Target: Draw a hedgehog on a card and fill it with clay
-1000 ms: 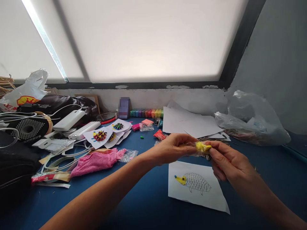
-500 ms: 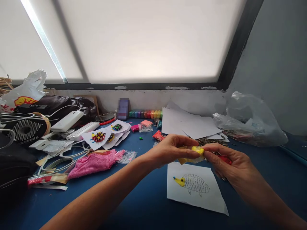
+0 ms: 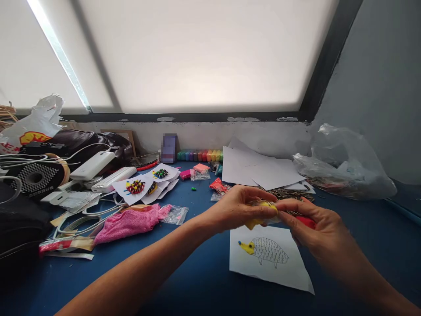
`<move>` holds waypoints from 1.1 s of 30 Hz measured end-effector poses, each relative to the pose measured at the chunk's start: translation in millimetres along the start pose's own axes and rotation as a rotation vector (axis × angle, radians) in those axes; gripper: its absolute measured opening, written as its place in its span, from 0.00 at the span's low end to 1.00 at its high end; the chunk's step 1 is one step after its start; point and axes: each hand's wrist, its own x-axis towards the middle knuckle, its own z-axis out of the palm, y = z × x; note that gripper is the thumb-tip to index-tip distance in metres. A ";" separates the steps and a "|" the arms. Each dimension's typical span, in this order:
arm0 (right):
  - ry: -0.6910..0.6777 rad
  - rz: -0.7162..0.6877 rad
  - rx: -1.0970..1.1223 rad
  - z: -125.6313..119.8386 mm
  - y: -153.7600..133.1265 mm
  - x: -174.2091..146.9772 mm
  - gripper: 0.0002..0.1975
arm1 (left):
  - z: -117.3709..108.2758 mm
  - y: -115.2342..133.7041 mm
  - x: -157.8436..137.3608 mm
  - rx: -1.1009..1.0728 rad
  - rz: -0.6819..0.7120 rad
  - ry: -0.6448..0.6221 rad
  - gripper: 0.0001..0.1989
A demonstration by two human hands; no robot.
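My left hand [image 3: 238,205] is closed on a clear plastic packet of yellow modelling clay [image 3: 265,210], thumb on the near side. From the other side, my right hand [image 3: 315,224] pinches the packet's edge between thumb and fingertips. Something red [image 3: 306,221] shows by the right fingers; whether it is held or lies behind them I cannot tell. Below both hands lies a paper with a hedgehog drawing [image 3: 268,252]. Its snout is covered in yellow clay, with a blue nose and a dark eye; the body has only pencil marks.
White sheets [image 3: 259,164] and a heap of thin brown pieces [image 3: 289,194] lie behind the hands. Clay packets [image 3: 219,186], finished hedgehog pictures [image 3: 135,188], a pink cloth [image 3: 128,224] and white power banks [image 3: 113,180] occupy the left. A plastic bag [image 3: 345,166] stands at right.
The yellow clay, which bulged out between my fingertips, now shows less, with clear plastic over it. My right fingertips have shifted slightly along the packet; the drawing stays in place.
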 end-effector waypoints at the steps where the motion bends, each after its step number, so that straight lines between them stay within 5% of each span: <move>1: -0.011 -0.037 -0.028 1.2 -0.8 -0.8 0.14 | -0.2 -0.5 0.6 -0.014 0.009 0.026 0.20; 4: -0.014 -0.144 -0.108 4.1 -3.4 -3.2 0.14 | -3.5 1.3 2.3 -0.056 0.024 0.061 0.19; 7: 0.045 -0.101 -0.114 3.7 -5.0 -3.4 0.16 | -12.7 7.6 1.9 -0.001 0.055 0.040 0.18; 10: 0.095 0.036 -0.024 -0.2 -2.5 -0.7 0.19 | -30.9 10.9 0.9 0.317 0.044 0.118 0.14; 13: 0.004 0.120 0.014 -3.6 2.7 1.9 0.19 | -55.5 4.5 1.0 0.646 -0.026 0.190 0.11; 17: -0.075 0.162 0.018 -6.5 5.4 2.2 0.15 | -82.4 -10.5 1.1 0.964 -0.080 0.004 0.12; 23: -0.066 0.267 0.068 -10.9 7.8 5.3 0.12 | -84.1 -6.1 -3.2 1.429 -0.105 0.144 0.24; 27: -0.079 0.295 0.139 -6.2 10.6 6.8 0.24 | -55.7 4.2 -2.0 1.163 0.123 0.214 0.19; 29: -0.068 0.253 0.129 -2.5 9.9 5.3 0.23 | -38.2 4.1 0.5 0.779 0.084 0.155 0.12; 33: 0.018 0.079 0.076 3.8 7.0 0.9 0.19 | -11.1 -3.8 3.2 0.181 -0.056 -0.086 0.18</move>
